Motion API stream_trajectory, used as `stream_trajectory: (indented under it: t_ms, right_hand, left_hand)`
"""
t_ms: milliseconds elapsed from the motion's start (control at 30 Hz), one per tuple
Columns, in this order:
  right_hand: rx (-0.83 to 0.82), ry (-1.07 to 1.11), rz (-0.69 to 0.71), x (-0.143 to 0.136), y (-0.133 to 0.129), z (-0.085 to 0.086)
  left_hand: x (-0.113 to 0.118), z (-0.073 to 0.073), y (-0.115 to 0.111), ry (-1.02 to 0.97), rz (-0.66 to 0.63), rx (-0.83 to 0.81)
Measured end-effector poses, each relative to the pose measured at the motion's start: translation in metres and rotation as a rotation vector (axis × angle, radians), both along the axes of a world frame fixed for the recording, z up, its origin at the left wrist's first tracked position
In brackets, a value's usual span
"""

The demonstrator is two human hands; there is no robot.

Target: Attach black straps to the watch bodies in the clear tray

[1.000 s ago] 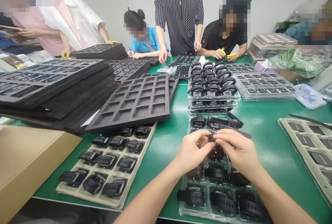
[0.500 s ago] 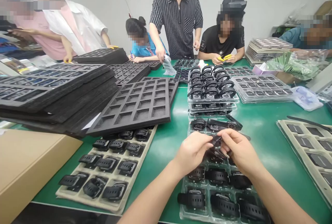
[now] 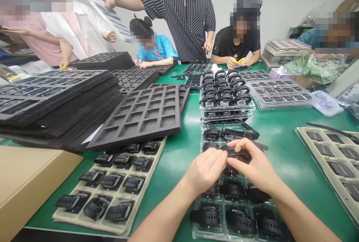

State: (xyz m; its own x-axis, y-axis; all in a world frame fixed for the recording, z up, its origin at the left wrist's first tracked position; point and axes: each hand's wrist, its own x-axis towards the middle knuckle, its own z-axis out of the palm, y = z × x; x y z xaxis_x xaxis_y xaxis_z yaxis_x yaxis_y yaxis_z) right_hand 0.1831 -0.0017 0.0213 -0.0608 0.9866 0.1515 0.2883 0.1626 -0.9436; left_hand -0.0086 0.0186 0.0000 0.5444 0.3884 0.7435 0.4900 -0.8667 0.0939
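Above a clear plastic tray (image 3: 196, 230) of black smartwatches, my two hands meet around one black smartwatch (image 3: 238, 153). My left hand (image 3: 208, 169) is closed, its fingertips pinching the watch's near left side. My right hand (image 3: 254, 163) curves around the right side, thumb below and fingers above. Fingers partly cover this watch, so its face and buckle are not clear. Just beyond my hands lies another smartwatch (image 3: 241, 133) with its strap stretched out flat. In the tray's near row, a watch with a looped strap (image 3: 209, 216) sits in its own pocket.
Left stands a beige tray (image 3: 117, 229) of watches, with an empty black foam tray (image 3: 179, 122) leaning over it. Stacked foam trays (image 3: 92, 103) and a cardboard box (image 3: 33, 182) lie further left. Ahead are stacked watch trays (image 3: 254, 107); right, another beige tray (image 3: 322, 159). Several people work opposite.
My right fingers have opened wider around the watch, and my left fingers have shifted slightly down and left. Across the table, the person in stripes has swung a plastic bag up and left.
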Motion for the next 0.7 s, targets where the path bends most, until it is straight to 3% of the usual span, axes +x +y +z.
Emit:
stream_trajectory:
  t_ms: [100,167,267,333,467,700]
  right_hand:
    - [-0.031,0.028,0.048,0.002,-0.001,0.002]
    - [-0.009,0.071,0.062,0.003,-0.001,0.002]
    - [0.059,0.133,0.082,0.004,-0.001,-0.002]
    - [0.11,0.147,0.067,0.003,-0.001,-0.006]
    - [0.181,0.145,0.043,0.001,-0.003,-0.011]
    - [0.178,0.096,0.032,0.003,-0.001,-0.017]
  left_hand:
    - [0.001,0.0,-0.001,-0.06,-0.031,-0.049]
    - [0.002,0.004,-0.001,-0.159,-0.04,-0.181]
    - [0.003,0.013,-0.004,-0.329,-0.083,-0.543]
    - [0.004,0.017,-0.005,-0.415,-0.183,-0.828]
    - [0.01,0.015,-0.007,-0.637,-0.35,-1.274]
    - [0.014,0.011,-0.002,-1.014,-0.207,-1.374]
